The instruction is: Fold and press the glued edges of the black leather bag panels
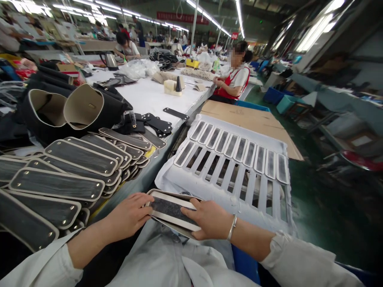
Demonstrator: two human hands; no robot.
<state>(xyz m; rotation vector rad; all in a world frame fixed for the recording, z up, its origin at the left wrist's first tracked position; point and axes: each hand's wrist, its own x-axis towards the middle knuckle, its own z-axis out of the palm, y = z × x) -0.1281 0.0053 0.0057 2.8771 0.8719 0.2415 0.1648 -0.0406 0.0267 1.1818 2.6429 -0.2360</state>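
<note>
Low in front of me, both hands hold a bag base panel [172,209], long with rounded corners, pale-edged and dark grey in the middle. A narrower piece with a dark strip lies on a larger pale backing. My left hand [131,215] grips its left end, fingertips over the edge. On its right end rests my right hand [209,218], fingers on top and thumb side at the edge. To my left, finished-looking bag base panels [79,155] with metal studs lie in a heap. A white slotted rack [206,167] carries a row of similar panels [230,145] ahead on the right.
Black bags [86,105] with beige linings stand at the left on the white table [143,93]. Black straps [158,123] and a glue block [172,87] lie there too. Cardboard [248,117] sits beyond the rack. A co-worker in a red apron [231,83] sits at the table's far side.
</note>
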